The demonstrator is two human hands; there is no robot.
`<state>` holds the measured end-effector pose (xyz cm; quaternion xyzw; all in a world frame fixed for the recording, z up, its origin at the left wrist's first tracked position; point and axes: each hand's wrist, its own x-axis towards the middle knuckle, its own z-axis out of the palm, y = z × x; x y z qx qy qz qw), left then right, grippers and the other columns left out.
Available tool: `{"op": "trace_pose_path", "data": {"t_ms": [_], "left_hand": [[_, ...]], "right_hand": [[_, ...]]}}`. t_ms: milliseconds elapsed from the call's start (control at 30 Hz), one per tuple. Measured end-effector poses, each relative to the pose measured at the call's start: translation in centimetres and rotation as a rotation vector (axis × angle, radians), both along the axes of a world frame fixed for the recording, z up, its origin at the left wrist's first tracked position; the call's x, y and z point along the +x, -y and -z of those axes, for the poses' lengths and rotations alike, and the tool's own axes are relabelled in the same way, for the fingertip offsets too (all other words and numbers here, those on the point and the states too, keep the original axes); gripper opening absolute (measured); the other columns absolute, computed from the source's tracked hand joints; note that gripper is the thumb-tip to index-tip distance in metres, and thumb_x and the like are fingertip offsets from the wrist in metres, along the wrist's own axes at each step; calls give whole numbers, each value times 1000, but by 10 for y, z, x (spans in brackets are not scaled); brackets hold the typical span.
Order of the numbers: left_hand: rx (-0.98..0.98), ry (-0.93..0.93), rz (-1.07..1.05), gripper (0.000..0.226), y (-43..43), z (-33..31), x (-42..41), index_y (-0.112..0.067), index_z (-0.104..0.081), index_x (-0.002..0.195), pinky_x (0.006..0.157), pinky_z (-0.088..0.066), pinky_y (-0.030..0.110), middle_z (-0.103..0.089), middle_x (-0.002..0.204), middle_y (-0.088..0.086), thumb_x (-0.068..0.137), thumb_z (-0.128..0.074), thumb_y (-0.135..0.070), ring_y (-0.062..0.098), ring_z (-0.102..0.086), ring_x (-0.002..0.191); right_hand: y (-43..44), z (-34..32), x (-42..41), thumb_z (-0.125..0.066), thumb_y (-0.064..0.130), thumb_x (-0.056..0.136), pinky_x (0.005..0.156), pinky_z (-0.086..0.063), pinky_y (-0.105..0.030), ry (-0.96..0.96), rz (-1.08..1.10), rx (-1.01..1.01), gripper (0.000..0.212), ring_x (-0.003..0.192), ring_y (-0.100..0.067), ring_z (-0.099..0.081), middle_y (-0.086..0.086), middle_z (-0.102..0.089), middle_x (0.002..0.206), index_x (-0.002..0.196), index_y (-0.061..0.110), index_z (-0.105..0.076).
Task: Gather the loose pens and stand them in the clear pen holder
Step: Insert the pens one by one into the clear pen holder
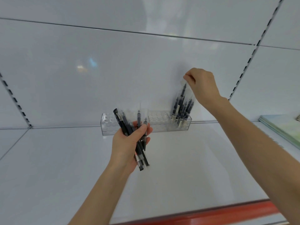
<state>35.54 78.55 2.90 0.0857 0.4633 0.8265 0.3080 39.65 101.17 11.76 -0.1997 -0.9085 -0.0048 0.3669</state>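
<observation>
The left hand [128, 143] clamps its fingers round a bundle of black gel pens [121, 123] as ready supply before the clear pen holder [109, 126]. The right hand [203, 86] pinches one pen [183, 91] by its top, seemingly to lower it upright among those at the holder's right end.

We see black pens [181, 109] upright in the clear pen holder [159, 123], at its right end; loose pens [121, 121] fan before its left.

Upright pens [181, 109] are crowding the right end of the pen holder [108, 125]; its left holes are sitting open
</observation>
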Motion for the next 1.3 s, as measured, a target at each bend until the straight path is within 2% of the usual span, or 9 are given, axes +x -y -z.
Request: {"op": "trace_pose_path", "data": {"t_ms": [367, 600, 700, 800, 900, 1033, 1133, 1233, 1300], "left_hand": [[16, 4, 5, 24, -4, 1, 1, -4, -57, 108, 67, -56, 26, -71, 85, 7, 84, -61, -2, 12, -72, 72], [25, -5, -10, 12, -4, 0, 2, -8, -58, 92, 68, -57, 27, -67, 81, 5, 83, -61, 0, 13, -71, 68], [32, -3, 1, 14, -4, 0, 2, -7, -58, 93, 68, -58, 28, -68, 80, 6, 82, -62, 0, 16, -72, 70], [43, -22, 30, 14, -6, 0, 3, -7, -59, 92, 64, -59, 27, -71, 77, 6, 81, -63, 0, 19, -72, 73], [38, -46, 45, 16, -10, -2, 6, -5, -60, 94, 62, -59, 26, -71, 78, 7, 80, -64, 0, 19, -72, 73], [25, -87, 57, 16, -14, -5, 8, -3, -61, 96, 63, -58, 26, -72, 78, 8, 80, -64, -2, 19, -72, 74], [-8, -91, 30, 15, -13, -4, 5, -4, -62, 94, 73, -59, 29, -74, 80, 9, 80, -66, -5, 21, -72, 80], [-6, -50, 13, 5, -9, -1, 0, -8, -62, 89, 74, -59, 32, -74, 78, 5, 84, -61, -8, 18, -72, 80], [2, -14, 5, 2, -8, -1, -1, -8, -62, 86, 71, -59, 31, -72, 77, 5, 85, -60, -7, 15, -72, 73]], "right_hand": [[3, 2, 0, -47, 12, 94, 82, -44, -41, -14, -33, -53, 24, 87, -35, -59, -20, -67, 95, 94, -6, -63], [-9, 29, -2, -50, 11, 90, 82, -43, -40, 216, 6, -93, 22, 93, -35, -54, -18, -65, 93, 87, -2, -67], [0, 26, 4, -53, 15, 91, 88, -41, -35, 93, -35, -55, 21, 100, -34, -55, -15, -67, 102, 94, 3, -70], [39, 14, 11, -56, 22, 89, 77, -44, -21, -129, -191, -388, 19, 86, -16, -61, -3, -70, 93, 91, 9, -70], [75, 8, 18, -62, 31, 84, 67, -52, -21, 60, -365, -752, 16, 70, -6, -66, 4, -70, 74, 82, 17, -68], [83, 10, 23, -66, 16, 82, 59, -53, -15, 108, -475, -862, 6, 57, -3, -62, 0, -66, 63, 77, 13, -68], [66, 8, 23, -65, 12, 83, 64, -54, -22, -40, -372, -796, 10, 52, -2, -59, -2, -64, 61, 73, 14, -66], [35, -3, 25, -61, 16, 85, 68, -48, -21, -233, -171, -504, 9, 54, 1, -55, 2, -62, 64, 77, 16, -65], [22, -6, 26, -57, 16, 88, 67, -40, -18, -216, -96, -357, 13, 66, -7, -54, -3, -64, 75, 84, 8, -67]]}}
